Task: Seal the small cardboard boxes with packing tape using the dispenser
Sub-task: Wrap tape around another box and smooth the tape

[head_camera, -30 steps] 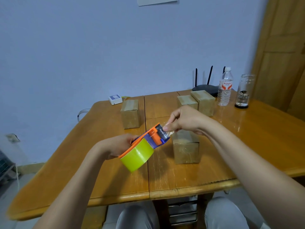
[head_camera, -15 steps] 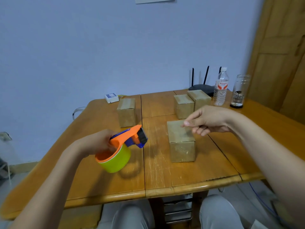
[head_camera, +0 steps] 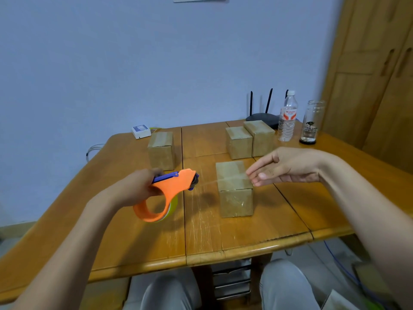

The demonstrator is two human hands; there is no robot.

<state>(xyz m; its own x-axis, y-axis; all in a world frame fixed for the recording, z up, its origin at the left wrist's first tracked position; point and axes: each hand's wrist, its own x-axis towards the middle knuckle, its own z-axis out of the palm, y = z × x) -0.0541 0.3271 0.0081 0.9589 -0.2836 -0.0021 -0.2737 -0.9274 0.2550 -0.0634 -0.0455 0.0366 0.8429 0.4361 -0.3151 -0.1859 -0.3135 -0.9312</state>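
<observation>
Small cardboard boxes, four in number, stand on the wooden table (head_camera: 134, 231). I order the scene from largest to smallest.

1. Nearest box (head_camera: 234, 189): it stands near the table centre, just right of the middle seam. A faint strip of clear tape (head_camera: 206, 182) appears to run from its top across to the dispenser. I judge this box to be the one in work, with the strip laid but not yet cut.
2. Left box (head_camera: 161, 149): it stands apart, further back. A glossy band across its top suggests tape, so I judge it sealed.
3. Rear pair of boxes (head_camera: 250, 139): they stand touching, near the router (head_camera: 263, 118). I cannot tell whether they are taped.
4. Tape dispenser (head_camera: 166, 195): orange frame, yellow-green roll, held above the table left of the nearest box, cutter end toward it.
5. Left hand (head_camera: 136, 189): it grasps the dispenser handle, fingers wrapped round it.
6. Right hand (head_camera: 283, 167): fingers extended and relaxed, holding nothing, hovering at the right top edge of the nearest box. I cannot tell whether the fingertips touch it.

Remaining work, as I judge it: sever the strip, press it down, then check the rear pair.
</observation>
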